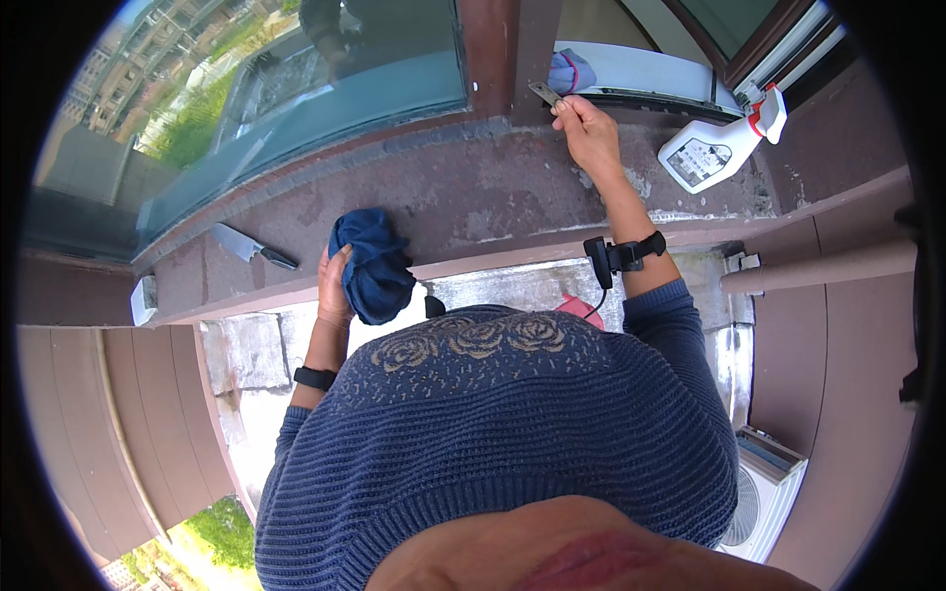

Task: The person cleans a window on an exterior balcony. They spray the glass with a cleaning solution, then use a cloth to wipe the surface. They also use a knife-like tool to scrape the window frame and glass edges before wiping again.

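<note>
My left hand grips a bunched dark blue cloth at the near edge of the window ledge. My right hand is stretched forward by the window post, its thumb and fingers pinching a small flat metal blade or scraper. The blade's far end points at the brown window post. Just beyond the right hand, a folded grey-blue cloth with red edging lies on the sill. A knife with a dark handle rests on the ledge, left of the blue cloth.
A white spray bottle with a red-and-white trigger head is on the ledge at right. A large glass pane borders the ledge at upper left. A white block sits at the left end. An air-conditioner unit is at lower right.
</note>
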